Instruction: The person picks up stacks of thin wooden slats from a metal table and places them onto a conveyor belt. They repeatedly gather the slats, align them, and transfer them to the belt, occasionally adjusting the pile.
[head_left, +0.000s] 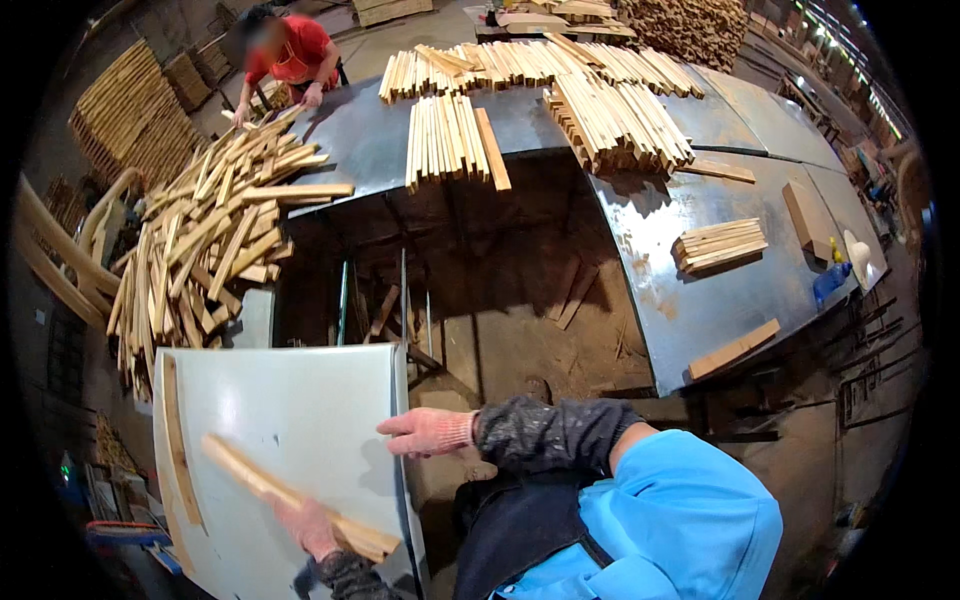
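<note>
Blue sleeve (690, 490) and dark apron (530, 545), worn by the person working, fill the lower edge nearest the camera. Their gloved left hand (308, 528) seems closed around a wooden strip (255, 470) slanting across a pale table (320, 390); blur hides how each finger sits. The gloved right hand (430, 432) holds nothing, its fingers stretched out and slightly apart at the table's right edge. Another strip (180, 450) lies near the left edge. Farther off at left spreads a jumbled heap (200, 230) of strips, where a co-worker (305, 60) in red reaches toward the far end. On the metal table (655, 310), strips lie side by side in a long row (520, 67), a shorter row (445, 140), a thick stack (625, 125) and a small bundle (722, 243). Judging by these, the lining-up looks partly done, with the big heap left.
</note>
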